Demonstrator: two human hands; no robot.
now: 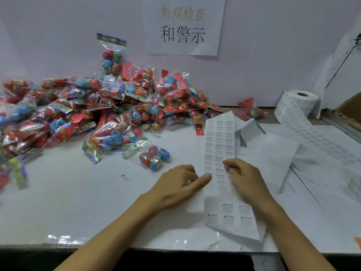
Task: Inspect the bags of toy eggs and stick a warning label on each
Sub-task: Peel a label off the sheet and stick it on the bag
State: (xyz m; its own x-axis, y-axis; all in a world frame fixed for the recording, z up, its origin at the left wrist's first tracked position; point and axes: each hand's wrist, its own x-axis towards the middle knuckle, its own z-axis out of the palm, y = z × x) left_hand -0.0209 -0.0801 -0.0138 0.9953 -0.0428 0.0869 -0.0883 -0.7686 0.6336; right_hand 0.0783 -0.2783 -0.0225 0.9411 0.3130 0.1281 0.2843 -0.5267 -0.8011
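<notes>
A white counter covered in paper sheets runs across the view, backed by a pale wall with a paper sign printed in Chinese characters taped above the middle. At the far left and centre-left, a large heap of bagged toy eggs lies piled against the wall, clear bags with red and blue eggs and bright header cards; one bag leans upright on the wall at the top of the heap. A single bag lies apart on the counter, just beyond the left hand. That hand's grip is loose, fingers half curled, the forefinger tip pressing the left edge of the label strip. The strip of warning labels runs from the counter's near edge up toward the wall, between the two hands. The right hand rests on the strip with fingers curled, its fingertips pinching at a label. Behind the strip, one more bag sits near the wall. Farther right stands a label roll, its tail trailing across the counter, and a cardboard box at the right edge.
</notes>
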